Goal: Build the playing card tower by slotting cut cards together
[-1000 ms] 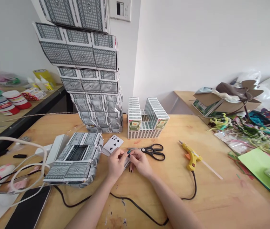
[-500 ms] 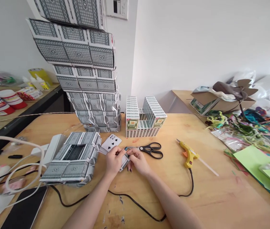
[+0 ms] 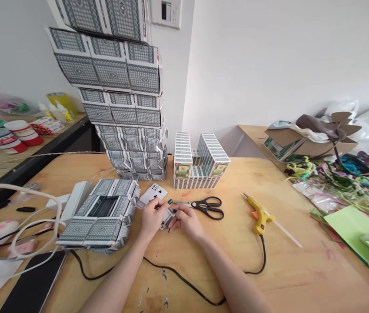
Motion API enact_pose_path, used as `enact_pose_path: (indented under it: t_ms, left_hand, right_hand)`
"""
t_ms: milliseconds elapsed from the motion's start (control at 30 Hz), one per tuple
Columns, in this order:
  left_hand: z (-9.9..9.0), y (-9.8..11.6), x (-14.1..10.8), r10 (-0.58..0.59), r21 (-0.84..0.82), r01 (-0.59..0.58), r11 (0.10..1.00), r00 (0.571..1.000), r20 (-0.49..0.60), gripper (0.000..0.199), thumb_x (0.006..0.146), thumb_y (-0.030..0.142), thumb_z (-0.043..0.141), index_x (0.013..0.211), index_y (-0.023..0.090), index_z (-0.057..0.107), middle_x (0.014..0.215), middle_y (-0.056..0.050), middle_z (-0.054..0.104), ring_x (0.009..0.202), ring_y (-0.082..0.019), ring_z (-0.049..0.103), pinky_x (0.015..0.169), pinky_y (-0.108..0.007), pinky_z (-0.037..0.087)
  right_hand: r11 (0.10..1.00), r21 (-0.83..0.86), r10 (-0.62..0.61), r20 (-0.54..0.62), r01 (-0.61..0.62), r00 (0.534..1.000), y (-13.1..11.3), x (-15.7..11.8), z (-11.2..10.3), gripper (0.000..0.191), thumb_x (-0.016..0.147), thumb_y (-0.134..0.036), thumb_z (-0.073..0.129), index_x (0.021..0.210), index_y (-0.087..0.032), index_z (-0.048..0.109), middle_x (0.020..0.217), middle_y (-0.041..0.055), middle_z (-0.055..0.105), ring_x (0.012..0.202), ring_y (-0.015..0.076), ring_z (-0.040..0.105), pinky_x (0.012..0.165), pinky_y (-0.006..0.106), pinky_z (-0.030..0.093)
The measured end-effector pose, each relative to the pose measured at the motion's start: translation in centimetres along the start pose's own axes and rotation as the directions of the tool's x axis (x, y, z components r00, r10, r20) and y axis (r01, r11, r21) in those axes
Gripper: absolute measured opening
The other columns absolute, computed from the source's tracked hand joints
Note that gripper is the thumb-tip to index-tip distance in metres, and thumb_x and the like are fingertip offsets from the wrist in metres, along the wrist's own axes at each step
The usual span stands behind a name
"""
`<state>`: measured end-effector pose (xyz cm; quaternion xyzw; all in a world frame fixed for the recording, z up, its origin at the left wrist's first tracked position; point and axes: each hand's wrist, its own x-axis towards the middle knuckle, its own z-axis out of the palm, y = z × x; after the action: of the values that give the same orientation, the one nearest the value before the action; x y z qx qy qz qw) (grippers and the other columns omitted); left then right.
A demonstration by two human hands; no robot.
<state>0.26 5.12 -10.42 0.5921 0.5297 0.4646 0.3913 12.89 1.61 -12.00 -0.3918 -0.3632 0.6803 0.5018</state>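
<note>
Between my two hands is a playing card (image 3: 168, 218), gripped by the fingers of both and partly hidden by them. My left hand (image 3: 153, 217) is closed on its left side, and my right hand (image 3: 187, 221) pinches the right side. Other playing cards (image 3: 153, 192) lie face up on the table just behind my left hand, one showing clubs. Black-handled scissors (image 3: 207, 207) rest behind my right hand, blades pointing left. To the left lies a flat panel built of folded cards (image 3: 101, 228), with a rectangular opening in it.
A tall stack of folded-card blocks (image 3: 121, 104) stands at the back left, beside a U-shaped stack of card boxes (image 3: 200, 180). A yellow glue gun (image 3: 260, 216) lies right, its black cable (image 3: 184, 278) crossing the front. A phone (image 3: 34, 282) lies front left.
The view has shifted slightly left. Both hands still hold the card; its angle has changed a little and the right-hand fingers have moved along it.
</note>
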Motion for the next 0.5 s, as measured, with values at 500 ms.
enact_pose_path:
  t_ms: [500]
  left_hand:
    - [0.63, -0.07, -0.12, -0.109, -0.237, 0.124, 0.964, 0.991, 0.076, 0.026, 0.065, 0.032, 0.061, 0.083, 0.015, 0.054, 0.071, -0.001, 0.062, 0.067, -0.014, 0.057, 0.060, -0.023, 0.044]
  right_hand:
    - [0.990, 0.084, -0.106, -0.066, 0.111, 0.992, -0.36, -0.21, 0.30, 0.037, 0.069, -0.043, 0.064, 0.072, -0.022, 0.034, 0.070, -0.0025, 0.057, 0.059, 0.0153, 0.063, 0.056, 0.033, 0.052]
